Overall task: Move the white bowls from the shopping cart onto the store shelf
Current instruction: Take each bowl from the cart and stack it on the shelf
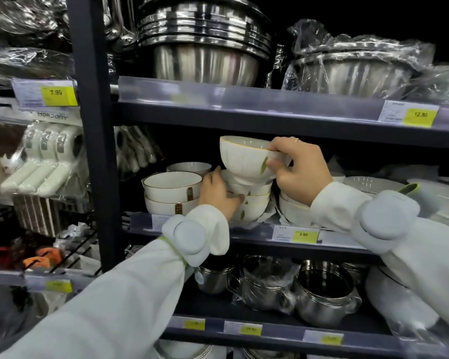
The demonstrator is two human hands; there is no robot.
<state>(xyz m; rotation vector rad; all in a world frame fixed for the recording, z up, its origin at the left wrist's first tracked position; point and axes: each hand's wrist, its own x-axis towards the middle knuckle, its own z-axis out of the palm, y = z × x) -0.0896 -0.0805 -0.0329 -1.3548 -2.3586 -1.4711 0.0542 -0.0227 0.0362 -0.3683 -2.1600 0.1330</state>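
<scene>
My right hand grips a white bowl with a gold rim and a green leaf mark by its right rim. That bowl sits tilted on top of a stack of matching white bowls on the middle store shelf. The left side of this stack is held by my left hand, fingers wrapped around the lower bowls. The shopping cart is out of view.
Two wider white bowls are stacked left of the pile, another bowl behind them. More white dishes lie to the right. Steel bowls fill the shelf above, steel pots the one below. A dark upright post stands at left.
</scene>
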